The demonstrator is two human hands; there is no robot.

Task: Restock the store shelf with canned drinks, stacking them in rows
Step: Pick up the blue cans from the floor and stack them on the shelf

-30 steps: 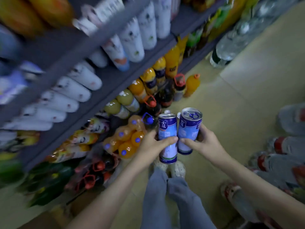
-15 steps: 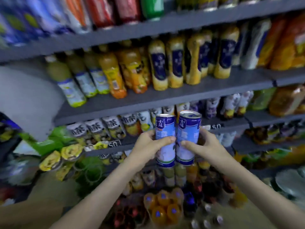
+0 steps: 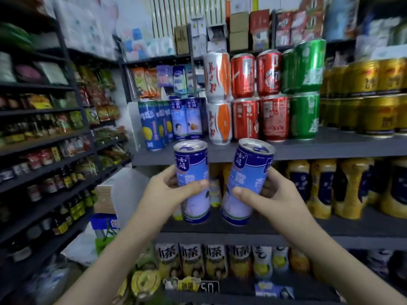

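My left hand [image 3: 164, 190] grips a tall blue-and-white can [image 3: 192, 168] held upright. My right hand [image 3: 262, 195] grips a second can of the same kind [image 3: 247, 172], tilted slightly to the right. Both cans hang in front of the grey shelf [image 3: 330, 148], just below its front edge. On that shelf, straight above my left hand, stand matching blue cans [image 3: 187, 117] in a single layer. To their right are white-and-orange cans [image 3: 218, 95], red cans [image 3: 257, 95] and green cans [image 3: 306, 91], each stacked two high.
Gold cans [image 3: 372, 95] fill the shelf's right end. Yellow bottles [image 3: 330, 186] line the shelf below, and tea bottles [image 3: 198, 260] the one under that. A dark rack of snacks and jars [image 3: 44, 139] runs along the left. Boxes [image 3: 237, 29] sit on top.
The view has swung up from the floor and low shelves to the can shelf. Both hands have risen with their cans, which have moved apart, the right one now tilted.
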